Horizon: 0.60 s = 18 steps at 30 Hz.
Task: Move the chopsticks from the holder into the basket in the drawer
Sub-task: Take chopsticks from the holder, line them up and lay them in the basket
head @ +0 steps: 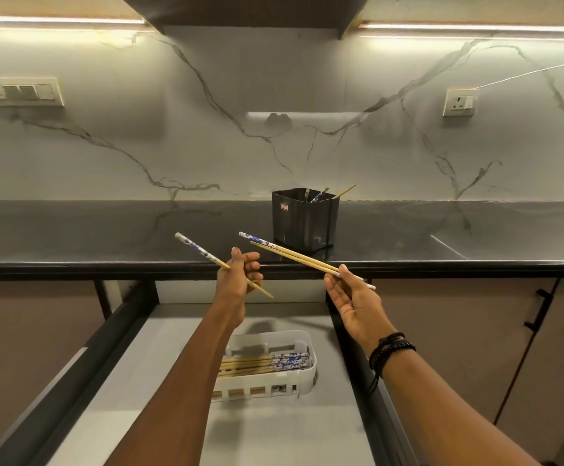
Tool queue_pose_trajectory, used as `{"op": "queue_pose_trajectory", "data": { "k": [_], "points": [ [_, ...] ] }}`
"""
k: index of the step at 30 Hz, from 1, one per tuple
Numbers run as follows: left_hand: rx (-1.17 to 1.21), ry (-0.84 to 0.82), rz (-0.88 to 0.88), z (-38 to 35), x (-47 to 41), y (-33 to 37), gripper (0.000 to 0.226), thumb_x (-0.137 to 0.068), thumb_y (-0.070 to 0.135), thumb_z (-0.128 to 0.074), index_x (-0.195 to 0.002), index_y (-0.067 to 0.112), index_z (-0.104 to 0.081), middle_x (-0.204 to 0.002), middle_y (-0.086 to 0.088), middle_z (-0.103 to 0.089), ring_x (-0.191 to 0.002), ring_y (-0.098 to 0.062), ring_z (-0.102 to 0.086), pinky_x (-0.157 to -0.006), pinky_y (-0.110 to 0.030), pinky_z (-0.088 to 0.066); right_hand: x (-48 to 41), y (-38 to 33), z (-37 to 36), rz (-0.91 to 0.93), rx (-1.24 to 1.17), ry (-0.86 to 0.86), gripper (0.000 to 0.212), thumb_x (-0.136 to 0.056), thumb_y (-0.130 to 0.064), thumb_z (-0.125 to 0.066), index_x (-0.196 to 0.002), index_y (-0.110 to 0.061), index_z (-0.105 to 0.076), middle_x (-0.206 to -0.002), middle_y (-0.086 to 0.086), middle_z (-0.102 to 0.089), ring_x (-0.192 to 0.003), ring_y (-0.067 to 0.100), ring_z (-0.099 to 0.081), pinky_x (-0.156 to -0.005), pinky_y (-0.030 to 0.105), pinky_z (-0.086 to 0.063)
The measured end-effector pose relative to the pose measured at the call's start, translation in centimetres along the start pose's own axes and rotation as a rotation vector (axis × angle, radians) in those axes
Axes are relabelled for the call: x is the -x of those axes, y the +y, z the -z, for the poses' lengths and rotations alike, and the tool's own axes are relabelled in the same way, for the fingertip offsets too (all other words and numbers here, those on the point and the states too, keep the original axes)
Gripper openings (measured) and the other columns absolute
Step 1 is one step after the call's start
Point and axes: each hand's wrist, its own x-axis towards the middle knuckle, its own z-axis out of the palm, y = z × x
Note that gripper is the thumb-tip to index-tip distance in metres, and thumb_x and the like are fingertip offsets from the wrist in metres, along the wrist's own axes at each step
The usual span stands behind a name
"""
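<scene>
The left hand is closed around 1 wooden chopstick with a blue-and-white patterned top, pinched between thumb and curled fingers; its patterned end points up and away to the left of the hand, and its bare tip sticks out to the right below the fingers. The right hand grips 2 more chopsticks of the same kind, held side by side between thumb and fingers, their patterned ends reaching up and left toward the left hand without touching it. A black beaded wristband sits on the right wrist.

Beyond both hands, just past the tips of the right hand's pair, stands the black square plastic holder on the dark glossy countertop; about 3 chopstick ends still poke out of its top. Below the hands, the grey drawer is pulled open, and under the left forearm lies the white slotted plastic basket, with several chopsticks lying flat inside it, patterned ends toward the right hand's side.
</scene>
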Motion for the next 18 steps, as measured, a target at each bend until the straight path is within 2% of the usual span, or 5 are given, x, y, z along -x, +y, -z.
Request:
{"op": "queue_pose_trajectory", "data": {
  "k": [2, 6, 10, 14, 18],
  "points": [
    [0.072, -0.048, -0.005, -0.2, 0.2, 0.2, 0.037, -0.103, 0.037, -0.035, -0.103, 0.009, -0.059, -0.06, 0.001, -0.05, -0.048, -0.009, -0.046, -0.053, -0.028, -0.052, -0.2, 0.0, 0.1, -0.001, 0.017, 0.004, 0.02, -0.085, -0.008, -0.069, -0.102, 0.001, -0.063, -0.093, 0.018, -0.072, -0.081, 0.024, -0.075, -0.062, 0.028, -0.06],
    [0.065, -0.04, -0.045, -0.5, 0.5, 0.2, 0.023, -0.101, 0.029, -0.043, -0.093, 0.012, -0.055, -0.056, 0.001, -0.036, -0.04, -0.008, -0.031, -0.038, -0.021, -0.036, -0.3, 0.1, 0.1, -0.015, 0.078, -0.024, 0.024, -0.085, -0.009, -0.069, -0.105, 0.002, -0.063, -0.09, 0.017, -0.073, -0.082, 0.024, -0.075, -0.062, 0.028, -0.06],
    [0.023, 0.062, -0.105, 0.2, 0.2, 0.3, 0.017, -0.099, 0.024, -0.05, -0.092, 0.012, -0.061, -0.051, 0.003, -0.035, -0.04, -0.006, -0.031, -0.04, -0.019, -0.037, -0.4, 0.2, 0.2, 0.003, 0.138, -0.019, 0.026, -0.083, -0.011, -0.071, -0.104, 0.002, -0.064, -0.083, 0.015, -0.076, -0.082, 0.023, -0.075, -0.063, 0.027, -0.06],
    [0.007, 0.152, -0.184, 0.5, 0.0, 0.5, 0.02, -0.099, 0.026, -0.05, -0.086, 0.015, -0.06, -0.062, 0.001, -0.044, -0.042, -0.004, -0.035, -0.045, -0.019, -0.037, -0.4, 0.4, 0.0, 0.053, 0.201, -0.015, 0.024, -0.084, -0.013, -0.07, -0.103, 0.001, -0.065, -0.086, 0.015, -0.074, -0.078, 0.02, -0.075, -0.065, 0.027, -0.06],
    [-0.04, 0.287, -0.25, 1.1, -0.3, 0.8, 0.021, -0.098, 0.026, -0.05, -0.082, 0.015, -0.058, -0.063, 0.002, -0.045, -0.049, -0.005, -0.038, -0.045, -0.018, -0.038, -0.3, 0.0, -0.1, 0.151, 0.341, -0.009, 0.026, -0.084, -0.02, -0.07, -0.102, -0.003, -0.065, -0.084, 0.011, -0.072, -0.071, 0.015, -0.071, -0.067, 0.026, -0.061]
  ]
}}
